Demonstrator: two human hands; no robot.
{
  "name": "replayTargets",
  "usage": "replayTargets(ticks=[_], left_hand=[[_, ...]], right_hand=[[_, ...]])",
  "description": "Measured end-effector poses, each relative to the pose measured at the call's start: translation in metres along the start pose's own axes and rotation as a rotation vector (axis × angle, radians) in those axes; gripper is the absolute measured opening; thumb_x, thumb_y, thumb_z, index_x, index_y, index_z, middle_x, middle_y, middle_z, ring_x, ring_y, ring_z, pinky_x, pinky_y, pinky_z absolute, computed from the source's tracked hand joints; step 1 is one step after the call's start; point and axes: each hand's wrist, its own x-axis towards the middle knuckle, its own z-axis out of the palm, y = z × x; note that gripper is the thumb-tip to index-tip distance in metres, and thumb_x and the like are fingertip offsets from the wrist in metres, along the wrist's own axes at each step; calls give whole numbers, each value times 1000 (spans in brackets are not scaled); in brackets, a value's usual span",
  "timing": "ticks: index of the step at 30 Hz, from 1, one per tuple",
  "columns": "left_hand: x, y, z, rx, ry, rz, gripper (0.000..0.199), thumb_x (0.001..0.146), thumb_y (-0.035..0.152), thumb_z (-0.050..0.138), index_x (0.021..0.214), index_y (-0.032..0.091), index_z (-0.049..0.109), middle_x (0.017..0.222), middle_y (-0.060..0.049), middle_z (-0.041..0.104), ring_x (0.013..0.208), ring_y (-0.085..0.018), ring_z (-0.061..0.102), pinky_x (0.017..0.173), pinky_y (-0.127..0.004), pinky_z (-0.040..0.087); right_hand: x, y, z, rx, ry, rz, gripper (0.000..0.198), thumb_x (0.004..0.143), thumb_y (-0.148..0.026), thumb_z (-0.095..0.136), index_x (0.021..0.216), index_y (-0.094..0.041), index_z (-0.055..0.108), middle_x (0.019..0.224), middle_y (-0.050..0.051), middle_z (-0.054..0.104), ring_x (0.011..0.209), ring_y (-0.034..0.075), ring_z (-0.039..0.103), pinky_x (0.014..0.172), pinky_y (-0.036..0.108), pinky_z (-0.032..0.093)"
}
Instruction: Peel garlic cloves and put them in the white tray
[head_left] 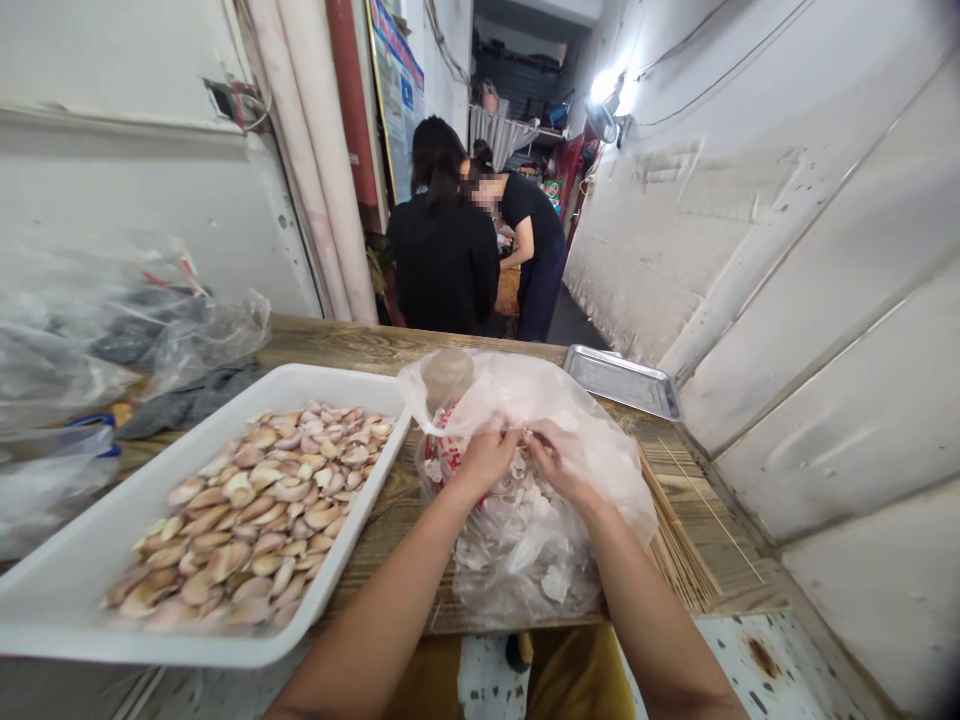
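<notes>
My left hand (489, 458) and my right hand (555, 462) meet over a translucent plastic bag (592, 415), their fingertips pinched close together. Whatever small thing lies between the fingertips is too hidden to name. Papery pale garlic skins (536, 500) lie in the bag below both hands. To the left, a white plastic tray (341, 590) holds a wide layer of unpeeled garlic cloves (259, 500).
A bundle of thin wooden skewers (679, 545) lies right of the bag on the wooden table (386, 550). Behind it is a metal tray (622, 380). Clear plastic bags (67, 370) and a grey cloth (195, 400) crowd the left. Two people (442, 250) are beyond the table.
</notes>
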Motion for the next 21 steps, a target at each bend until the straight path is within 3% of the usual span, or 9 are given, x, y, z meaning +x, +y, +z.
replayTargets(ticks=[6, 10, 14, 17, 21], left_hand=[[1, -2, 3, -264, 33, -70, 22, 78, 34, 46, 75, 17, 59, 67, -3, 61, 72, -18, 55, 67, -27, 39], [0, -3, 11, -280, 116, -80, 22, 80, 31, 42, 72, 17, 56, 67, -2, 58, 66, -14, 51, 64, -26, 38], [-2, -1, 18, -331, 186, -100, 18, 77, 26, 41, 63, 18, 51, 63, 1, 52, 64, -12, 46, 63, -25, 37], [-5, 4, 22, -472, 161, -140, 18, 74, 24, 41, 59, 18, 49, 60, 2, 50, 61, -11, 44, 60, -24, 37], [-10, 10, 26, -663, 80, -201, 18, 71, 24, 39, 56, 17, 47, 55, 3, 48, 56, -10, 43, 55, -22, 36]], right_hand=[[1, 8, 21, -128, 96, -76, 32, 87, -39, 38, 99, -18, 59, 90, 9, 63, 83, 19, 58, 79, 35, 47], [-4, -2, 27, -147, 113, -78, 33, 90, -36, 30, 106, -19, 54, 95, 9, 60, 87, 18, 56, 81, 34, 46], [-8, -16, 36, -358, 191, -80, 33, 92, -30, 23, 103, -16, 51, 87, 9, 57, 83, 19, 53, 76, 33, 44], [-8, -20, 42, -452, 256, -74, 34, 92, -29, 20, 94, -16, 52, 81, 8, 55, 79, 18, 51, 73, 31, 42], [-4, -15, 42, -371, 302, 29, 37, 92, -33, 19, 89, -18, 52, 80, 6, 56, 78, 17, 52, 70, 29, 41]])
